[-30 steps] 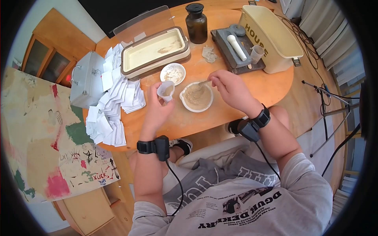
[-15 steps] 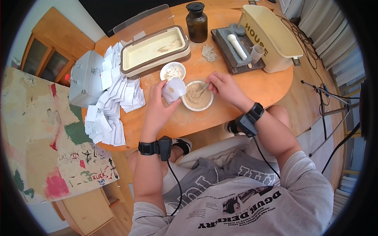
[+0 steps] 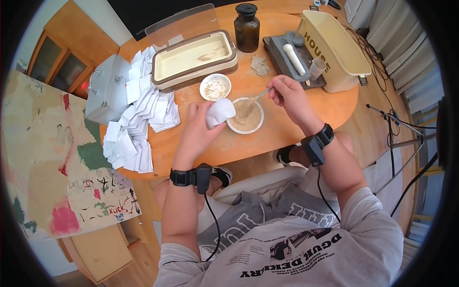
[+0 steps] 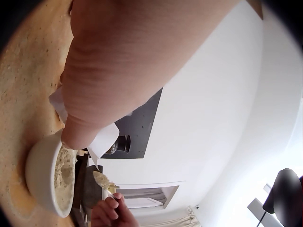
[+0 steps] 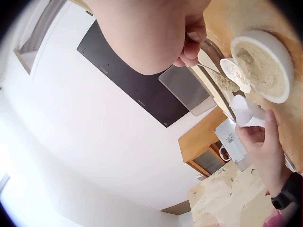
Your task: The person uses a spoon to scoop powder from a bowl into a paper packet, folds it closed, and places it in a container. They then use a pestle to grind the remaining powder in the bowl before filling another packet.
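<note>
My left hand (image 3: 195, 129) holds a white paper pouch (image 3: 221, 113) between thumb and fingers, beside the left rim of a white bowl (image 3: 261, 125). Tan powder fills much of the bowl. Above the bowl, my right hand (image 3: 289, 95) pinches the thin handle of a spoon (image 5: 226, 82). Tan powder is heaped on the spoon's end, which is raised clear of the bowl in the left wrist view. The pouch's mouth faces the spoon. Just behind the bowl stands a small white dish (image 3: 228, 91) with pale powder in it.
Many folded white paper packets (image 3: 138, 138) pile up at the left, beside a silver case (image 3: 107, 91). Behind are a cream tray with brown rim (image 3: 162, 81) and a dark jar (image 3: 246, 31). At right lie a white pestle (image 3: 293, 60), a clear cup (image 3: 317, 69) and a cream bin (image 3: 334, 48).
My left hand has brought the pouch rightward to the bowl and turned it. The spoon dipped into the powder, then my right hand lifted it with a heap on its end.
</note>
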### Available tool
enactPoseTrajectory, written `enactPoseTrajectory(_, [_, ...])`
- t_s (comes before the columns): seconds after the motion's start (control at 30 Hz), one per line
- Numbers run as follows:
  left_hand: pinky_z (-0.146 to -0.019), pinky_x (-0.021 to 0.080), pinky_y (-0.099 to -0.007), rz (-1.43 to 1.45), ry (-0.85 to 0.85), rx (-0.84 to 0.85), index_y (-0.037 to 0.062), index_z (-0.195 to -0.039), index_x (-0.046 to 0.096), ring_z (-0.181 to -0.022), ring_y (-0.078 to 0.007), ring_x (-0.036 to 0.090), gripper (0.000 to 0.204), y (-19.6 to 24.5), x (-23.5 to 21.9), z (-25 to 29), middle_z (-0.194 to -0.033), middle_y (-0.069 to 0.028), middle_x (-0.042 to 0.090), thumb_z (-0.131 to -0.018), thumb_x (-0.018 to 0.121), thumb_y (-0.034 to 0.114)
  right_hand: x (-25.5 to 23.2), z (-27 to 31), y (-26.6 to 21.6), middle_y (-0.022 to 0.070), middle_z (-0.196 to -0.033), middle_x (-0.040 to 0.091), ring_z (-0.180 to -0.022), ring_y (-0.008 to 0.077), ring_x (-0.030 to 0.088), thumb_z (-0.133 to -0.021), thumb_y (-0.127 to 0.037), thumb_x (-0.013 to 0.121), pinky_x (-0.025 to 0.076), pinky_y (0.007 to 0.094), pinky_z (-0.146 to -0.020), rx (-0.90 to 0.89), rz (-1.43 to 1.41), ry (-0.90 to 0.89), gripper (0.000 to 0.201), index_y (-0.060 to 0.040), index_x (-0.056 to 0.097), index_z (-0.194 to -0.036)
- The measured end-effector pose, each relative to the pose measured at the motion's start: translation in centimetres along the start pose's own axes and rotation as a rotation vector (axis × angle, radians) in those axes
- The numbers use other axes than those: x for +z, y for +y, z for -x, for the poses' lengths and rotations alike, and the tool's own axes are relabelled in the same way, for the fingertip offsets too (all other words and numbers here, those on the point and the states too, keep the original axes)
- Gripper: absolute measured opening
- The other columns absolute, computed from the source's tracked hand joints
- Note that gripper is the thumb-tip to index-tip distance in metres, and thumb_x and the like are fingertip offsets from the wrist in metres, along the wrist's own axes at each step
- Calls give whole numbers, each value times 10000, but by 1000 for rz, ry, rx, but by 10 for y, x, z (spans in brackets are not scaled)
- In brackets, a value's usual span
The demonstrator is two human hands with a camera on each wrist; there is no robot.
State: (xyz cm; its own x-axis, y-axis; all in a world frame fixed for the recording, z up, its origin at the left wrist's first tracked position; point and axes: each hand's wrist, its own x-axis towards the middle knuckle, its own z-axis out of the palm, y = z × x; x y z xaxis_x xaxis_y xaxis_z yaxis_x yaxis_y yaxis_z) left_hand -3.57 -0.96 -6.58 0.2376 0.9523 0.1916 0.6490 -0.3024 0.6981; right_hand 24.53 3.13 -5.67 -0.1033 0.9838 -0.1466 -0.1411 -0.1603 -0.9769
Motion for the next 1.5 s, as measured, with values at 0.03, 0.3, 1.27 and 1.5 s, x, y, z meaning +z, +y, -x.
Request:
enactPoseTrajectory(0.03, [-941,459,-360,1,3,1,18,-1305,533,-1071,-297,535,599,0,1,0,-1161,-144,520,-792,806,167,2,1,-4,-11,-789,612,-680,63,516,-1069,-192,487,435,201,-638,-2,2,-1,221,-59,638,-980])
enactPoseTrajectory(0.3, [-886,492,-344,55,-54,23,22,-1313,523,-1056,-278,555,621,6,9,-2,-1183,-140,510,-781,813,156,43,23,-12,122,-842,654,-766,270,644,-1018,-127,541,520,352,-708,-455,564,-165,156,-1,633,-1030])
enactPoseTrajectory(1.27, [-1007,451,-377,97,93,-18,30,-1305,493,-1169,-277,529,594,-11,8,-1,-1208,-131,537,-807,796,148,5,-4,31,-27,-786,617,-668,51,512,-1075,-216,474,416,208,-620,93,80,-91,227,-80,640,-1002])
enactPoseTrajectory(1.5, [-963,451,-367,66,68,-26,21,-1267,520,-1115,-299,530,580,-7,8,0,-1187,-150,523,-787,807,170,-2,-5,16,-19,-791,611,-674,58,512,-1078,-203,472,432,205,-630,24,4,-39,226,-68,637,-1003])
